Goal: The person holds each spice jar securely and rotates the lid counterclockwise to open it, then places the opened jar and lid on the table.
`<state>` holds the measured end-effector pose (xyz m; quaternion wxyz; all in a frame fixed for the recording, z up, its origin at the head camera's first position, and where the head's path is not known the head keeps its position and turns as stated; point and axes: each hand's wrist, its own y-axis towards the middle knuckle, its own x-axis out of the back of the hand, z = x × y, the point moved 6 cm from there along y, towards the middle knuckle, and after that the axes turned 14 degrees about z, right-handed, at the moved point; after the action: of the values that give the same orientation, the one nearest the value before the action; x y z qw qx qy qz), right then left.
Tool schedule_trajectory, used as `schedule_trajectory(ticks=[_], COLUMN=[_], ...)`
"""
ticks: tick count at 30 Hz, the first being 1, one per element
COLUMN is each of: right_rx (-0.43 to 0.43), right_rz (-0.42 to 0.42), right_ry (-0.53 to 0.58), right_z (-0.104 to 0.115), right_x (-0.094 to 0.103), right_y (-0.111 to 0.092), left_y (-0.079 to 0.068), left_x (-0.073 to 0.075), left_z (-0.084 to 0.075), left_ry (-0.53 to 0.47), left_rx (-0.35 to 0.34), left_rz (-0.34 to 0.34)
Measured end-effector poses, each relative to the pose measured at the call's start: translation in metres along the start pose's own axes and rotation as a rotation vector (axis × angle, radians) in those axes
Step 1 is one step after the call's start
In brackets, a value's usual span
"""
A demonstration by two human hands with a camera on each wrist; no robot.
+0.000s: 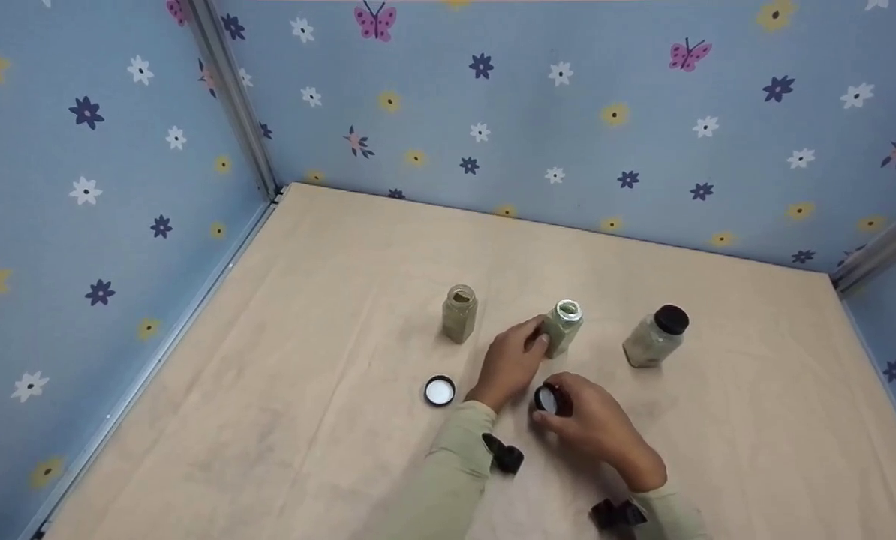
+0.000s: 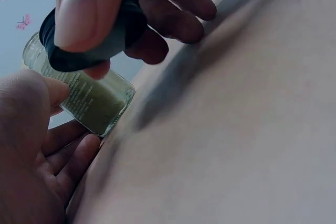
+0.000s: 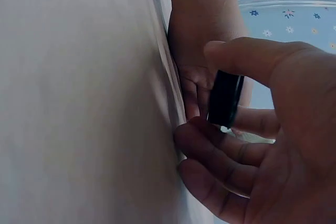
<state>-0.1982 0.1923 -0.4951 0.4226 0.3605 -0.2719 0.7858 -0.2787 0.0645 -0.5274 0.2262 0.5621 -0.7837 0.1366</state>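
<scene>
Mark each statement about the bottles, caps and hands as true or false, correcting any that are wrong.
1. The right-hand grip holds a black cap. True.
2. The left-hand grip touches no bottle. False: it holds the middle bottle.
3. The rightmost bottle wears a black lid. True.
4. The leftmost bottle lies on its side. False: it stands upright, uncapped.
5. The loose cap on the tabletop shows its white inside. True.
6. The middle bottle has its cap on. False: its mouth is open.
</scene>
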Motion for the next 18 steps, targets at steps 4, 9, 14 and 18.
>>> schedule_trajectory(ticks=[4, 9, 14, 18], right_rx=[-0.002, 0.002, -0.040, -0.052], right_rz=[0.029, 0.047, 0.043, 0.069], right_ry=[-0.030, -0.050, -0.074, -0.074], right_z=[0.0023, 0.0046, 0.0007, 0.0007], right_x=[-0.0043, -0.0066, -0.0057, -0.0058], right_y=[-0.0005, 0.0024, 0.0003, 0.0027], left_y=[-0.0014, -0.0019, 0.0006, 0.0016], left_x=[0.0001, 0.0033, -0.0010, 0.0015], left_z=[0.0019, 0.0025, 0.0008, 0.0008], left_ry=[0.005, 0.010, 0.015, 0.023], left_rx=[-0.013, -0.007, -0.023, -0.005], left_rz=[-0.003, -0.021, -0.022, -0.030])
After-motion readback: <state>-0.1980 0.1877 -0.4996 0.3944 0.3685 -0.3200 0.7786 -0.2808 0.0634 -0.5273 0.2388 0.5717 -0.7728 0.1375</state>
